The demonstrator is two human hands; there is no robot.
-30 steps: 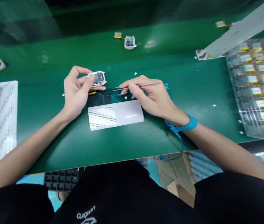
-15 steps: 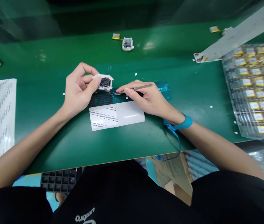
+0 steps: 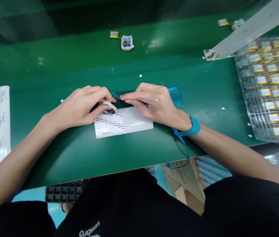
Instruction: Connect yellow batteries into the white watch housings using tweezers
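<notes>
My left hand is closed around a small white device housing with a circuit board inside, tilted over the printed backing sheet. Its extended index fingertip reaches the dark adhesive strip sheet. In my right hand, pinched between thumb and fingers, are metal tweezers. The tweezers' tips point left, close to my left index finger; whether they grip anything is too small to see. My left hand now covers most of the black strips.
Beyond my hands lies another white housing wired to a yellow battery. Trays of batteries stand at the right beside a white upright panel. A printed sheet lies left. A blue wrist strap trails its cord over the table edge.
My left hand has turned over and come down with the housing, which now tilts over the sheet. The right hand keeps the tweezers nearly in place beside it.
</notes>
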